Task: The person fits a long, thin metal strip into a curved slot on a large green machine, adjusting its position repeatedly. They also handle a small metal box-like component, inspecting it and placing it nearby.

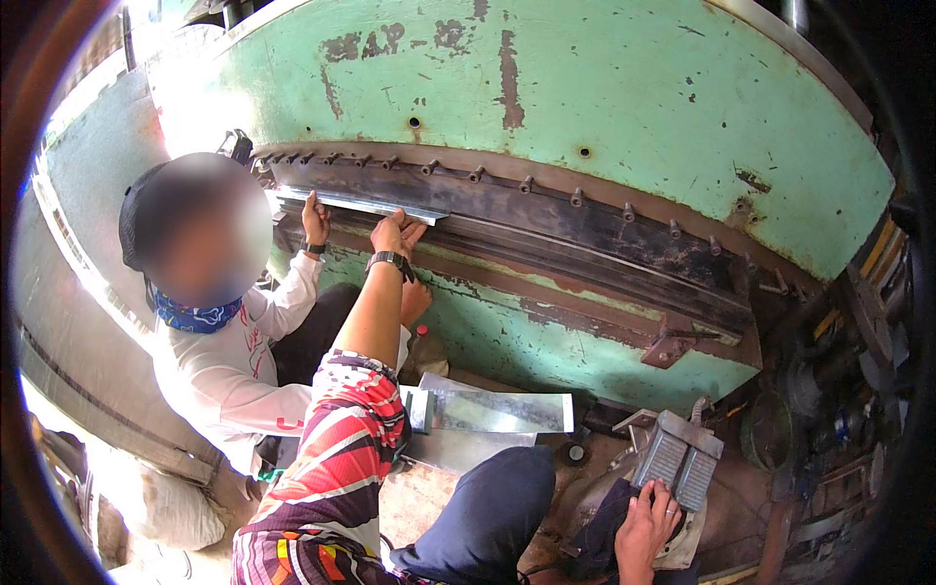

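Observation:
A long, thin bent sheet metal strip (341, 204) lies along the jaw of a green press brake (624, 88). My left hand (397, 234), with a dark watch on its wrist, pinches the strip near its right end. Farther left, a co-worker's hand (314, 220) holds the same strip. Another hand of the co-worker (415, 299) shows partly behind my left forearm. Down at the lower right, my right hand (647, 527) rests with fingers laid out on the near end of a grey double foot pedal (681, 458).
The co-worker (214, 341) crouches close at my left. Flat metal pieces (502, 411) are stacked beside my dark-clothed knee (487, 517). A bottle (423, 351) stands by the machine base. A bracket (669, 340) juts from the press front, and clutter (819, 419) lines the right side.

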The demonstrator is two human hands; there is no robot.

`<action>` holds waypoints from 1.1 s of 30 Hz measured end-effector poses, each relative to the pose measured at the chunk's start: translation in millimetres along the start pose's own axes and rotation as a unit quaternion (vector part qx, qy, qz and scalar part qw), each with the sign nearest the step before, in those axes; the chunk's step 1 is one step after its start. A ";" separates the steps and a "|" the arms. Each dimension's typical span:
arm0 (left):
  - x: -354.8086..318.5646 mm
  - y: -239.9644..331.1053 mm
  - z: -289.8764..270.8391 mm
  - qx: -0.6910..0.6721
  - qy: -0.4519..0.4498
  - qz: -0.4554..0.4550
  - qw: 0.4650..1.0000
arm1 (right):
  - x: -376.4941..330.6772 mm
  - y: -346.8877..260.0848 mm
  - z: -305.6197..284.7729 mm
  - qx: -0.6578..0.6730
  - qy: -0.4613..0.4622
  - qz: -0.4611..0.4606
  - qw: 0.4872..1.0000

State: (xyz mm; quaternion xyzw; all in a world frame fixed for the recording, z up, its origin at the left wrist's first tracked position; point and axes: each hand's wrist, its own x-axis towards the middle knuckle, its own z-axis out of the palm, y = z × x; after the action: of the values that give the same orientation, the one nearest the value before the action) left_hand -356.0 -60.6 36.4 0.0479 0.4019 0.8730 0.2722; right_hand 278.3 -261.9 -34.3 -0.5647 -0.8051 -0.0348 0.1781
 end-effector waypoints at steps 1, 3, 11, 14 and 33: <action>1.4 -1.5 0.1 -0.003 0.001 0.000 1.000 | 1.8 -5.3 -7.1 0.007 -0.001 0.000 1.000; 4.1 -4.0 0.0 -0.020 -0.004 -0.006 1.000 | 2.8 -8.6 -11.9 0.014 -0.004 0.001 1.000; 10.4 -8.5 0.4 -0.019 -0.011 -0.013 1.000 | 1.6 -3.4 -6.6 0.015 0.006 -0.006 1.000; 10.0 -11.0 0.8 -0.019 -0.007 -0.027 0.999 | -1.3 4.6 4.5 -0.013 0.015 -0.005 1.000; -25.0 -90.4 30.6 0.041 -0.044 -0.085 0.995 | -0.7 28.9 9.1 -0.019 -0.004 0.045 0.999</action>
State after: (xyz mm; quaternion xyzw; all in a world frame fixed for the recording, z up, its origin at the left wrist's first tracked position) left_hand -286.1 -5.0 -5.4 0.0632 0.4272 0.8265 0.3612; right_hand 302.9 -249.8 -47.3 -0.6040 -0.7786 -0.0392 0.1656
